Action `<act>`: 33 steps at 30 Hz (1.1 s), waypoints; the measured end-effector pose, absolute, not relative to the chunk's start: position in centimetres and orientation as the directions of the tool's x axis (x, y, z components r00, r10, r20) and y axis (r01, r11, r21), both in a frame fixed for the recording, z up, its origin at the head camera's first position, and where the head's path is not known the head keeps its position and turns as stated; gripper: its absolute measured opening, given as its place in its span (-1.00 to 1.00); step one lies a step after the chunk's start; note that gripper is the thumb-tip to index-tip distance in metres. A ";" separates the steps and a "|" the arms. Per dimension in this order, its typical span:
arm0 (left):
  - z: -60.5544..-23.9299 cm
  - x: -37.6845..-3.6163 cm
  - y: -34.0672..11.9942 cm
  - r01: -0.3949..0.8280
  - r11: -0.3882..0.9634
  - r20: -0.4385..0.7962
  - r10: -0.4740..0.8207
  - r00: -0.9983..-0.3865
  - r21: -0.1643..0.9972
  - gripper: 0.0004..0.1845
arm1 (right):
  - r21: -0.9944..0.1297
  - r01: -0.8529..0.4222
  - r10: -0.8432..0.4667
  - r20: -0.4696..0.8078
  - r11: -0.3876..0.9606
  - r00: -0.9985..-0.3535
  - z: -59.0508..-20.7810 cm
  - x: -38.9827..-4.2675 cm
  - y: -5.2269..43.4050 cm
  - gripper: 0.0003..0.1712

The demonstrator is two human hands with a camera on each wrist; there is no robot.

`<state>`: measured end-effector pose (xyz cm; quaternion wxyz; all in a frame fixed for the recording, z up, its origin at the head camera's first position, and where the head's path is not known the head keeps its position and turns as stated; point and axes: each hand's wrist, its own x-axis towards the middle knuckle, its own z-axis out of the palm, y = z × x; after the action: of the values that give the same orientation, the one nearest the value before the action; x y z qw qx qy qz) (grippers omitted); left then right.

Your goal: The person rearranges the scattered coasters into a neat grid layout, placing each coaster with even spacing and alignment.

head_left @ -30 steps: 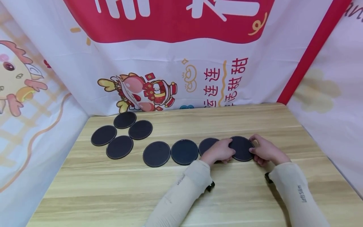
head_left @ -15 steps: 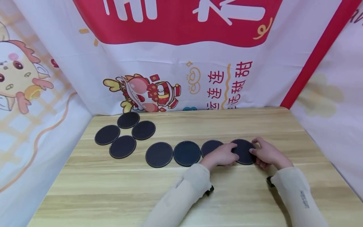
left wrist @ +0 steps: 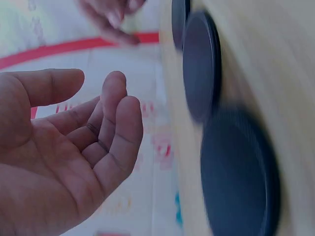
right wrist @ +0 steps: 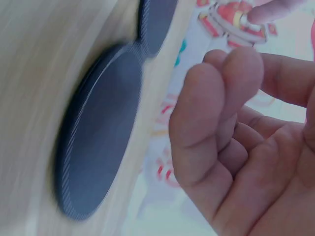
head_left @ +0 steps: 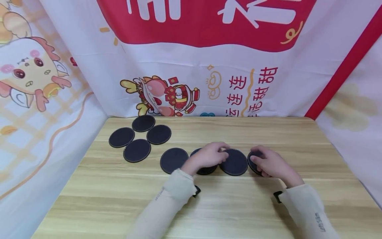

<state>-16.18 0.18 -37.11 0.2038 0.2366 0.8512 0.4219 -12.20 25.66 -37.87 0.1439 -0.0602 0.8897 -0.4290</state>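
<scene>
Has drawn the left hand (head_left: 209,156) away from the rightmost coaster (head_left: 252,159), where both hands met a second ago, and brought it one place leftward along the row. Rests it now across the gap between the second coaster (head_left: 206,171) and the third coaster (head_left: 235,163), fingertips at the far rim of the third. Holds nothing there: shows, in the left wrist view, loosely bent fingers (left wrist: 115,123) with a bare palm beside the dark discs. Keeps the right hand (head_left: 270,163) over the rightmost coaster, fingers (right wrist: 216,108) likewise softly curled and empty, not pinching the rim; cannot tell whether they touch it. Leaves all four black round coasters of the row flat on the wooden table (head_left: 238,205), nearly edge to edge, beginning with the first coaster (head_left: 174,160). Leaves untouched the cluster of four coasters (head_left: 137,150) well to the left. Points, most likely, to the end coaster being placed and the third one getting attention.
</scene>
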 end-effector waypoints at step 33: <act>-39.2 -17.6 -27.7 -0.134 0.917 -0.167 -0.075 -0.983 0.375 -0.41 | -0.897 0.028 -0.493 -0.269 0.442 -0.827 -36.6 -17.7 -2.8 -0.43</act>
<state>-17.57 -27.68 -39.23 0.0747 -0.0534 0.9763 0.1962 -17.67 -2.77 -36.64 0.2565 -0.1437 0.8095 -0.5082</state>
